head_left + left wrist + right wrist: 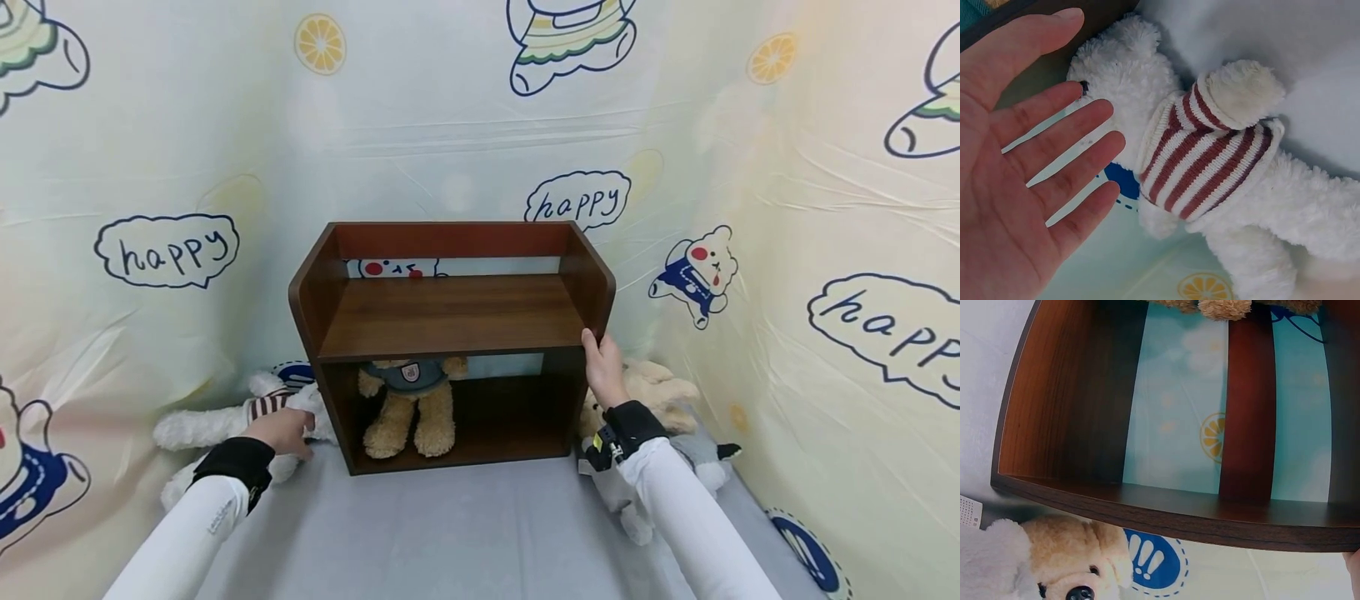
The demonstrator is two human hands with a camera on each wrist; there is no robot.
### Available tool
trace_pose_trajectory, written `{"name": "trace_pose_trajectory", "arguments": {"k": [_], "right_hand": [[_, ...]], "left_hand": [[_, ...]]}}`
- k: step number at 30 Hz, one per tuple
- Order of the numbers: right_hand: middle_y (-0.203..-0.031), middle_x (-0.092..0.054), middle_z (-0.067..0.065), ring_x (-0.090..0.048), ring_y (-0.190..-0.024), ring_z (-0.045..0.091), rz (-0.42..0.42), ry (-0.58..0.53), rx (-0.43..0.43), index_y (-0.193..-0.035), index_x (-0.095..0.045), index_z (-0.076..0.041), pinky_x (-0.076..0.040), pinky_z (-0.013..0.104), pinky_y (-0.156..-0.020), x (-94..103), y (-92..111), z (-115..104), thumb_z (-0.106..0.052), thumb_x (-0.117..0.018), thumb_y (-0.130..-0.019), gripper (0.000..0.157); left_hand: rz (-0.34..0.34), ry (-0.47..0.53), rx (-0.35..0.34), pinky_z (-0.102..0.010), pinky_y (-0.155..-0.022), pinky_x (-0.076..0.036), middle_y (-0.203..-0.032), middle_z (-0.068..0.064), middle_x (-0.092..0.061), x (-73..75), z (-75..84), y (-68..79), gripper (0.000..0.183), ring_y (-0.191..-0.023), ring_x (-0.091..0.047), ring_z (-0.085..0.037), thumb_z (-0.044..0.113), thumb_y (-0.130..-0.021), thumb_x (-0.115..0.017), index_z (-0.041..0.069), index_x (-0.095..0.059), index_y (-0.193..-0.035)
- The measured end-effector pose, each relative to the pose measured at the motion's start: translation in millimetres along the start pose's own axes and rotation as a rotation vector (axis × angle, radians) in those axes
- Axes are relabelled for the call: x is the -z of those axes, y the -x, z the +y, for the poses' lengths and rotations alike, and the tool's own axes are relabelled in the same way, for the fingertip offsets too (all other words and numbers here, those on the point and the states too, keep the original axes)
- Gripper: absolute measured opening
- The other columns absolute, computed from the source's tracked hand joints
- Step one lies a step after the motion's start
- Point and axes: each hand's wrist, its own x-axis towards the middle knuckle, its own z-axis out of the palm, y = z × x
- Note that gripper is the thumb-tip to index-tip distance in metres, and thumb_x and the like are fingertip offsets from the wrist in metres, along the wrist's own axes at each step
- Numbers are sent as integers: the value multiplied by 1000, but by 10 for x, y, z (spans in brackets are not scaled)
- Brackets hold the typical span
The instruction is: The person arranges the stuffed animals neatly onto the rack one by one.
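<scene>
A brown wooden two-tier shelf [450, 312] stands on the grey surface. My right hand [604, 371] grips the front edge of its right side panel; in the right wrist view only a sliver of that hand shows at the lower right. My left hand [1029, 162] has its fingers straight and spread, with nothing between them, near the head of a white plush bear [1210, 156] in a striped knit top. This bear lies left of the shelf. On the lower tier sits a tan teddy bear [416, 408] in a blue-grey top, its head hidden by the upper board.
Right of the shelf lie a cream-and-tan plush dog [1075, 556] and a grey plush toy [693, 454], partly behind my right arm. A printed curtain [420, 150] hangs behind and at both sides of the grey surface [450, 533].
</scene>
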Motion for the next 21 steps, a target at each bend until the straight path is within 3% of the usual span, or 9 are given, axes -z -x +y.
{"name": "trace_pose_trajectory", "arguments": {"k": [5, 12, 21], "right_hand": [[-122, -45, 18, -39, -103, 27, 9, -5, 7, -123, -41, 1, -32, 38, -87, 2, 0, 19, -31, -33, -99, 40], [-136, -40, 15, -38, -119, 26, -6, -7, 4, -132, -36, -3, -29, 45, -101, 3, 3, 28, -33, -33, -99, 45], [-129, -44, 17, -39, -111, 27, 5, -1, 25, -126, -39, -1, -32, 44, -96, 0, -10, 11, -31, -34, -99, 41]], "left_hand": [[22, 10, 12, -44, -69, -48, -93, -21, -63, 1, -29, -23, 37, -81, -59, -29, 16, -68, -75, -4, -61, -96], [68, 21, 44, -47, -69, -48, -97, -25, -62, -13, -97, -39, 44, -83, -58, -34, 17, -69, -74, -7, -59, -102], [248, 22, 61, -55, -71, -45, -96, -29, -60, -81, -209, -55, 52, -85, -56, -44, 17, -66, -73, -11, -55, -107]]}}
